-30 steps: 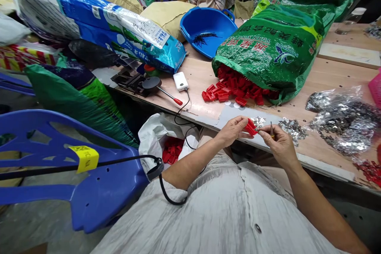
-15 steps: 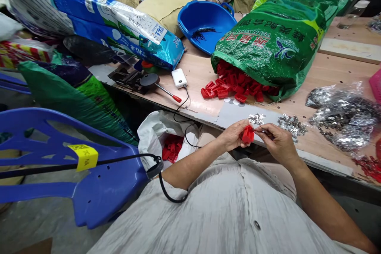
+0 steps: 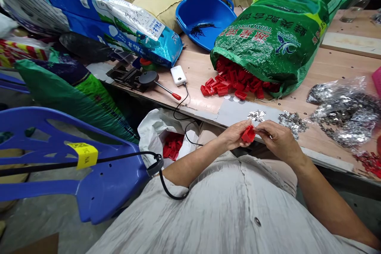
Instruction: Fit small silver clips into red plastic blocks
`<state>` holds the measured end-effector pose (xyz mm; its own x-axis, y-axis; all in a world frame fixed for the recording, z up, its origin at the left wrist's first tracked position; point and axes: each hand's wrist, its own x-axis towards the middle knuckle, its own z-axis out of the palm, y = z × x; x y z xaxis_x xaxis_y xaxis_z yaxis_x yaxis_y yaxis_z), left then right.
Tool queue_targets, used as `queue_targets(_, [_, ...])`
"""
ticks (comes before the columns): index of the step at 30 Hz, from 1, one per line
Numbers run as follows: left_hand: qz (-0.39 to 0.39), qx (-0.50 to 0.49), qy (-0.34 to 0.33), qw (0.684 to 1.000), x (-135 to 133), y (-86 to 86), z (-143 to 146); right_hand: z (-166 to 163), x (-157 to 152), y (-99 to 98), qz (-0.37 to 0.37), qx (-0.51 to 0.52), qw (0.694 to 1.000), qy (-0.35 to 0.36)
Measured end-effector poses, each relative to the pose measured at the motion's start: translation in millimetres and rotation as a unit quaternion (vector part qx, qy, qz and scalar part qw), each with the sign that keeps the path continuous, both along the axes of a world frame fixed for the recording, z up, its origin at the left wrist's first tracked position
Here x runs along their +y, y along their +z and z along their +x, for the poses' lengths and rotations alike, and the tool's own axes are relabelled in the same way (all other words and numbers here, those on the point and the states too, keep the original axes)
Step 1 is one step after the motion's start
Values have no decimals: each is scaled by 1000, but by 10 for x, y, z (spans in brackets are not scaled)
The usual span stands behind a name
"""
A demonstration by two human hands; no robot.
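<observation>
Above my lap, at the table's front edge, my left hand (image 3: 235,135) grips a small red plastic housing (image 3: 248,134) with its hollow side showing. My right hand (image 3: 272,137) is pinched against the housing's upper right edge; whatever its fingertips hold is too small to make out. Just beyond the hands lie a pile of shiny flat metal pieces (image 3: 256,116) and, to its right, a darker pile of metal pieces (image 3: 292,124). More red housings (image 3: 222,88) spill from the mouth of a green woven sack (image 3: 268,39).
A white bag (image 3: 151,127) holding red pieces hangs open below the table edge. Left on the table are a lever tool (image 3: 149,79), a white power bank (image 3: 178,75) with cable and a blue basin (image 3: 205,12). Plastic bags of metal parts (image 3: 348,115) lie right. A blue chair (image 3: 113,182) stands left.
The red housing has tilted slightly in my left hand. My right hand's fingers have shifted a little up and left against it. The view has moved slightly.
</observation>
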<state>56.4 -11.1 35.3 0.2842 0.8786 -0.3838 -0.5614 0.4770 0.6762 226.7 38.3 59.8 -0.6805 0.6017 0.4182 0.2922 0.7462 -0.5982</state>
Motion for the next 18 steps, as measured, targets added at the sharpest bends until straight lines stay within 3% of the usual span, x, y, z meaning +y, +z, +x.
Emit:
queue_targets(6, [-3,-8,-9,1000,4,7,13,7,-7,13,9,0,1000,12])
queue_targets(12, [-5,-6,1,1000,9,11,20,94,44,91,-82,-37,995,53])
queue_targets(18, [5,12,-10,1000,10,-10,29,170,102,2,-200,-43,978,-47])
